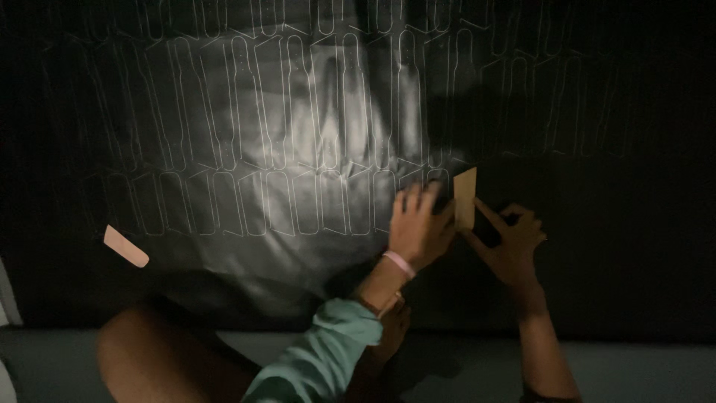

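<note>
A large sheet of black material (313, 119) lies spread out, covered with rows of thin pale outlines of a long narrow shape. My left hand (418, 224), with a pink band on the wrist, rests flat on the sheet. A tan cardboard template (465, 198) lies on the sheet just to its right, and the left fingers touch the template's left edge. My right hand (511, 242) is to the right of the template, with its index finger stretched to the template's lower right edge. Whether the right hand grips a marking tool is too dark to tell.
A second tan template piece (125, 246) lies on the sheet at the left. My bare knee (149, 351) and teal sleeve (321, 358) are at the bottom. The sheet's near edge meets a pale floor (634, 373). The right part of the sheet is in deep shadow.
</note>
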